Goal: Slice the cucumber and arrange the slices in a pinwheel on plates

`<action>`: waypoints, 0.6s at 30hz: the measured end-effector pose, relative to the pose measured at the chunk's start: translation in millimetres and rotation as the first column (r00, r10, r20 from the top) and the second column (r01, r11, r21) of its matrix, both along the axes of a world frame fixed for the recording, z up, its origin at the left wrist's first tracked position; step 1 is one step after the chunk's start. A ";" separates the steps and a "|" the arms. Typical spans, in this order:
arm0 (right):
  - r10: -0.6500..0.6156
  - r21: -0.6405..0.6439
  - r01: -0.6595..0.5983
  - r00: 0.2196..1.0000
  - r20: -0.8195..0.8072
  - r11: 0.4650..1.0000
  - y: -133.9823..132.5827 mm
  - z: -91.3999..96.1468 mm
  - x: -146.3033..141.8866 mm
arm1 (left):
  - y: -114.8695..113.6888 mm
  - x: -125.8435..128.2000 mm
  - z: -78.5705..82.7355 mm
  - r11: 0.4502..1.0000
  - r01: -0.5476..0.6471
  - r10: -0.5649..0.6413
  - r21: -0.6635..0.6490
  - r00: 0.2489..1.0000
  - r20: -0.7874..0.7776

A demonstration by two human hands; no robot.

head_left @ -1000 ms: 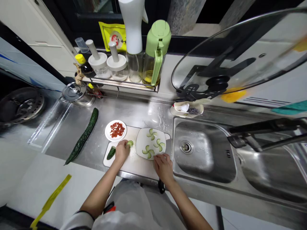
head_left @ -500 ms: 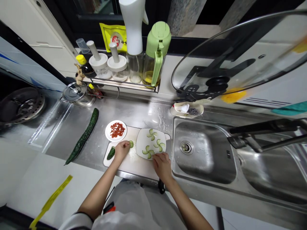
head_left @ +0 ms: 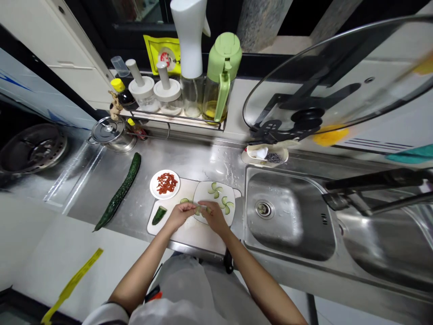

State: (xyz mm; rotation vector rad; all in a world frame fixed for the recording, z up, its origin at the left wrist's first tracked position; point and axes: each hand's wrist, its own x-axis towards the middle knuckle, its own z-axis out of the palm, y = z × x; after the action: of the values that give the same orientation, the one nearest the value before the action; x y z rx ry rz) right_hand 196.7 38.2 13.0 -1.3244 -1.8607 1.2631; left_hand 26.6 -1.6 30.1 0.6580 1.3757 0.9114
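Head view: left hand (head_left: pixel 181 215) seemingly pinches cucumber slice (head_left: pixel 197 211) by left edge of plate (head_left: pixel 202 191); right hand (head_left: pixel 214 216) over plate, grip unclear. Likely arranging; calls for careful placement.

Finding room over worktop (head_left: pixel 138 204) between long cucumber (head_left: pixel 119 192) and white dish (head_left: pixel 153 185); meeting left hand (head_left: pixel 181 215) and right hand (head_left: pixel 214 216) at the plate (head_left: pixel 204 191), bottle rack (head_left: pixel 172 118) behind, faucet (head_left: pixel 372 181) rightward.

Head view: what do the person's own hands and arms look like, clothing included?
The left hand and right hand wear no gloves, and no watch or bracelet shows on either wrist. A pale, short sleeve with dark trim at its edge shows on the left arm; the right forearm is bare as far as it shows.
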 end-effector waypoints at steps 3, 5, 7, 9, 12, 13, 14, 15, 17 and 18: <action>0.020 -0.118 -0.023 0.999 -0.028 0.993 3.6 3.1 0.7 | -1.2 3.0 -1.3 0.998 -0.009 0.012 -0.055 0.999 0.053; 0.037 -0.161 -0.040 0.999 -0.023 0.986 4.2 5.1 3.0 | -2.3 4.5 -3.3 0.992 -0.042 0.055 -0.120 0.992 0.112; 0.040 -0.178 -0.041 0.999 -0.010 0.983 3.9 8.0 5.4 | -2.7 5.8 -4.7 0.974 -0.073 0.116 -0.213 0.973 0.198; 0.039 -0.171 -0.040 0.999 -0.007 0.985 3.6 12.6 7.5 | -2.5 6.8 -5.2 0.949 -0.073 0.158 -0.308 0.952 0.261; 0.076 -0.121 -0.079 0.997 -0.032 0.989 4.1 22.6 9.4 | -0.7 7.9 -5.7 0.917 -0.010 0.143 -0.398 0.941 0.306; 0.100 -0.104 -0.104 0.994 -0.042 0.989 4.6 26.3 9.9 | 0.1 8.3 -6.1 0.912 0.012 0.133 -0.409 0.937 0.324; 0.127 -0.091 -0.131 0.991 -0.047 0.987 5.2 29.7 10.5 | 1.0 8.9 -6.6 0.910 0.026 0.131 -0.415 0.929 0.345; 0.149 -0.081 -0.153 0.988 -0.047 0.985 5.9 32.7 11.1 | 1.9 9.5 -7.1 0.910 0.032 0.135 -0.413 0.920 0.369; 0.161 -0.068 -0.162 0.987 -0.026 0.984 7.3 36.6 12.6 | 4.1 11.0 -7.9 0.920 0.028 0.151 -0.392 0.895 0.419; 0.161 -0.066 -0.161 0.987 -0.009 0.985 8.1 37.3 13.4 | 5.4 11.8 -8.1 0.924 0.019 0.162 -0.381 0.884 0.438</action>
State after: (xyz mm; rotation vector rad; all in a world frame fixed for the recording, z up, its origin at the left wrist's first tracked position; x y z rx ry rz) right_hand 210.2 46.3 50.3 -1.2243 -1.9724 1.4186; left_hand 38.4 3.8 21.9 0.0780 1.0983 0.7688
